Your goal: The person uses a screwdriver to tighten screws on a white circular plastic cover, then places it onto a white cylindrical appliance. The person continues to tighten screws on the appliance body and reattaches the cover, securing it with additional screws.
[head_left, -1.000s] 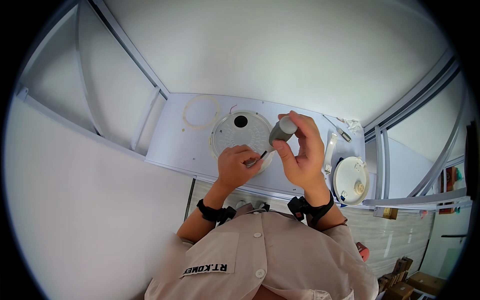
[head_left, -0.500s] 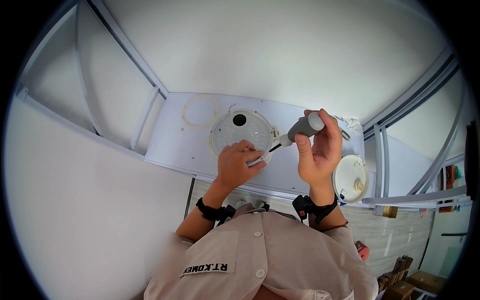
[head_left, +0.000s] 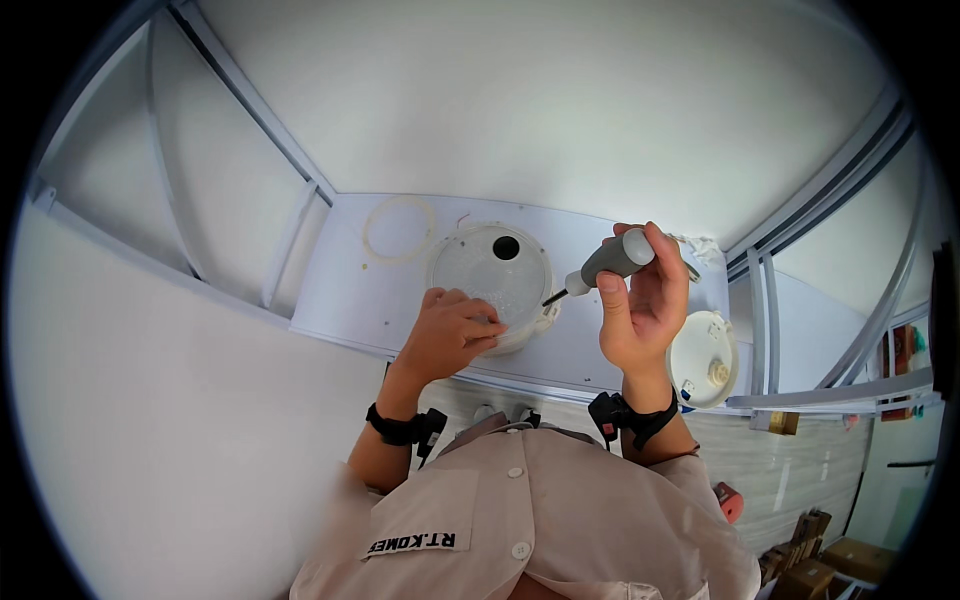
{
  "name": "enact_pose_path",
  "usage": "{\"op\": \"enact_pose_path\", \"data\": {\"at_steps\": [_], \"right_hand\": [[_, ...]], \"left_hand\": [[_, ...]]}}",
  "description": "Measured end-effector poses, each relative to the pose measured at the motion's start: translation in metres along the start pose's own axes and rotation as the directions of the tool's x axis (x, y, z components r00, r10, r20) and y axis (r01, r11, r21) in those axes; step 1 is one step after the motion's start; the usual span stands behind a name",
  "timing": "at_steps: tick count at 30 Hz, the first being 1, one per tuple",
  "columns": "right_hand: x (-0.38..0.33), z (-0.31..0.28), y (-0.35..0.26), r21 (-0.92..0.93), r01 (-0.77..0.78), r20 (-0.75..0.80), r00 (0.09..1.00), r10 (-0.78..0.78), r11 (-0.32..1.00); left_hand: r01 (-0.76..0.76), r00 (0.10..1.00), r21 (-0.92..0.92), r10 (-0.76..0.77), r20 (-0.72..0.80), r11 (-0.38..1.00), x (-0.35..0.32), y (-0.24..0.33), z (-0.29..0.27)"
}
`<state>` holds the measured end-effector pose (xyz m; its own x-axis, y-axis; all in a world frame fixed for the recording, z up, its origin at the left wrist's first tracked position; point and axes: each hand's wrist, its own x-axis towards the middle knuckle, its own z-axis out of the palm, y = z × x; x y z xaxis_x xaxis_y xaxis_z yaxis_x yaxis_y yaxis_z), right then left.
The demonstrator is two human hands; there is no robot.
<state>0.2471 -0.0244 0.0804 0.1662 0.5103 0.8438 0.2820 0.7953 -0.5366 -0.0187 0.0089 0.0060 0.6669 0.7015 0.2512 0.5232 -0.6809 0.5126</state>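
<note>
My right hand [head_left: 645, 300] grips a grey-handled screwdriver [head_left: 608, 262], its dark tip pointing down-left toward the round white translucent housing [head_left: 492, 268] on the white shelf [head_left: 345, 295]. The housing has a dark hole near its top. My left hand [head_left: 450, 335] rests on the housing's lower rim, fingers curled against it; whether they pinch something small I cannot tell. Both wrists wear black bands.
A thin white ring [head_left: 398, 230] lies on the shelf left of the housing. A second round white part [head_left: 703, 358] with a small central knob sits at the shelf's right end. White metal frame bars [head_left: 290, 240] run around. Cardboard boxes [head_left: 825, 565] stand at lower right.
My right hand has carried the screwdriver right and away from my left hand, tilting the handle up-right. My left hand has dropped onto the housing's rim.
</note>
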Motion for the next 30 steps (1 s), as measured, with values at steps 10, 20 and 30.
{"op": "enact_pose_path", "data": {"at_steps": [10, 20, 30], "right_hand": [[0.0, 0.009, 0.003, 0.051, -0.018, 0.033, 0.999, 0.016, 0.999], [-0.003, 0.01, 0.006, 0.005, -0.006, 0.075, 0.997, 0.006, 1.0], [-0.013, 0.006, 0.012, -0.073, 0.001, 0.091, 0.996, 0.006, 0.997]], "left_hand": [[0.055, 0.998, 0.01, -0.055, 0.018, 0.998, -0.009, -0.002, -0.012], [0.007, 0.971, -0.016, -0.011, -0.237, 1.0, 0.031, 0.029, 0.037], [-0.038, 0.941, 0.018, 0.042, -0.335, 0.999, 0.036, 0.024, 0.053]]}}
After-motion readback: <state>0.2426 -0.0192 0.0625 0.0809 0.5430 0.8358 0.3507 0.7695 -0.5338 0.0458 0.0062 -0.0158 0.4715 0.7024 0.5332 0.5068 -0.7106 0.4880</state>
